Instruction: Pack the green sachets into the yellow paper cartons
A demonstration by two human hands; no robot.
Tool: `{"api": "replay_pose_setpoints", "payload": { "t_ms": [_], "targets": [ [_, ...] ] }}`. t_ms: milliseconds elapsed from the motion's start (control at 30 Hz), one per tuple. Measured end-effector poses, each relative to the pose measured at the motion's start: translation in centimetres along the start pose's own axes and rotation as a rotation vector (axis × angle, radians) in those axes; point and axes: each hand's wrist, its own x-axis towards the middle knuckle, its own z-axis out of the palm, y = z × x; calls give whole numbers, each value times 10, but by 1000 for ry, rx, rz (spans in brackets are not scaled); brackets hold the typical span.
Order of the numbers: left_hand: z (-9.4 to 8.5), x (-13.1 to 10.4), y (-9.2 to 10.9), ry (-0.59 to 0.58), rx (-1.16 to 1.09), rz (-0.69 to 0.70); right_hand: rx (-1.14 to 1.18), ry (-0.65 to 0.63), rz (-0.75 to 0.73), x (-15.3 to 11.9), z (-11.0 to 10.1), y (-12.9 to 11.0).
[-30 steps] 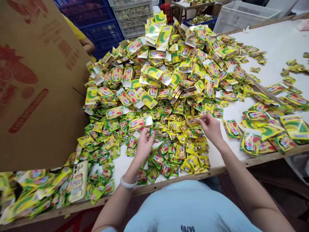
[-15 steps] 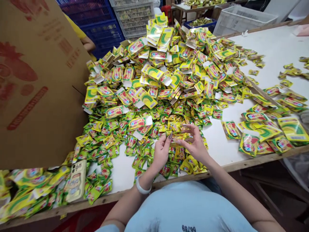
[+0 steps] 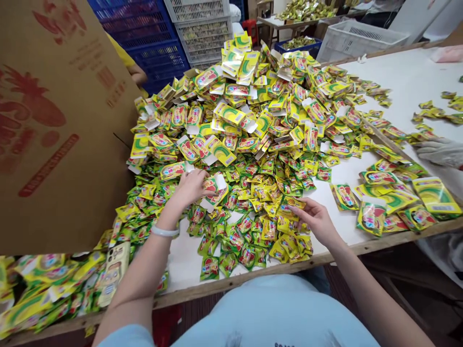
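Note:
My left hand, with a pale bracelet at the wrist, has its thumb and fingers around the left end of a small yellow box whose white flap is open. The box lies on the pile, and some of my fingertips are hidden. My right hand pinches a yellow sachet between thumb and fingers, just above the loose sachets. Below and between my hands are green sachets and yellow sachets on the white table.
A heap of small yellow boxes rises ahead. On the left stands a large cardboard carton, with a phone near it. Flat packs lie right, near another person's gloved hand. Stacked crates stand behind.
My hands have moved apart. The left went left and up to the small yellow box; the right moved right with a sachet. A gloved hand has come into view at the right edge.

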Motion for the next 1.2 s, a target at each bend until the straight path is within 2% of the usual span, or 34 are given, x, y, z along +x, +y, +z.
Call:
{"api": "replay_pose_setpoints", "payload": {
  "t_ms": [100, 167, 233, 267, 300, 367, 433, 533, 600, 733, 800, 933, 1033, 1133, 1200],
  "targets": [
    [-1, -11, 17, 161, -166, -22, 75, -8, -13, 3, -1, -1],
    [5, -23, 40, 221, -512, -48, 101, -30, -61, 2, 6, -9],
    [15, -37, 70, 150, -964, -59, 86, -37, -145, -1, 19, -23],
    [21, -44, 86, 55, -1164, -53, 68, -37, -200, -2, 27, -32],
    [27, -50, 103, -41, -1302, -42, 46, -41, -264, -4, 36, -40],
    [37, -61, 131, -170, -1439, -12, -28, -76, -410, -6, 50, -54],
    [43, -69, 150, -205, -1463, 24, -160, -158, -546, -4, 58, -63],
    [44, -77, 161, -147, -1423, 47, -459, -331, -667, -2, 55, -71],
    [40, -79, 163, -124, -1360, 52, -666, -431, -694, -3, 49, -75],
    [33, -78, 167, -210, -1200, 121, -940, -605, -684, -9, 43, -83],
    [34, -78, 168, -250, -1198, 136, -894, -626, -669, -11, 40, -83],
    [41, -83, 166, -333, -1230, 132, -664, -542, -672, -18, 29, -67],
    [49, -92, 172, -351, -1178, 136, -631, -571, -675, -30, 24, -46],
    [57, -98, 185, -379, -1173, 120, -627, -630, -567, -47, 26, -28],
    [62, -98, 190, -419, -1196, 139, -627, -575, -530, -53, 20, -24]
  ]
}}
